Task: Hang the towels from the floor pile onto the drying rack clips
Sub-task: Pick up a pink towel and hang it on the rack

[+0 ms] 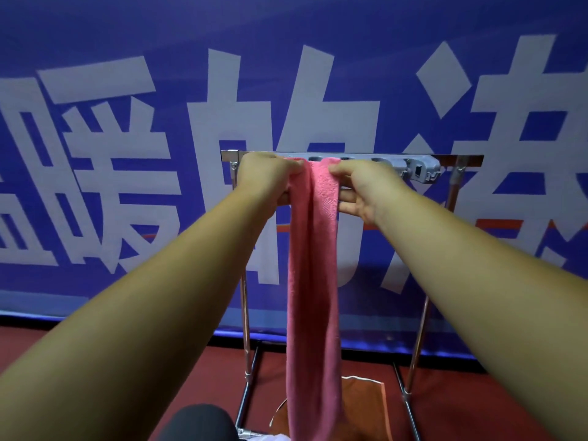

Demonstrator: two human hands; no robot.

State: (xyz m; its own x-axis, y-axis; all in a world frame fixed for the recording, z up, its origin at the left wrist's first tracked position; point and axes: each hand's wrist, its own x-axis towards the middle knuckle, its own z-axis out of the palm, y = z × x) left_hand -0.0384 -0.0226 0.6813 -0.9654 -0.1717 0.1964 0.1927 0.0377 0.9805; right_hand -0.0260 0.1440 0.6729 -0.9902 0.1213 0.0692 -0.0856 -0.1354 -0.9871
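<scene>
A pink towel (pixel 313 281) hangs down long and thin from the top bar of the drying rack (pixel 244 313), nearer the bar's left end than its right. It is bunched into soft folds, and a bumpy woven pattern shows on the part near the top. Its bottom end goes out of view at the lower edge of the picture.

The left hand (pixel 270 173) is at the towel's top left side. Its grip is clamped on the cloth, with the fingers curled round it. The right hand (pixel 362 192) is at the top right side. Its thumb and first finger pinch the top of the towel, and its other fingers reach out to the towel's edge a bit lower down.

A grey row of clips (pixel 413 168) runs along the top bar, and the towel's top is right up against it. I cannot tell if a clip holds the towel.

An orange towel (pixel 366 405) lies on the red floor (pixel 216 383) under the rack, behind the pink one. A big blue banner (pixel 127 43) with white letters is behind the rack.
</scene>
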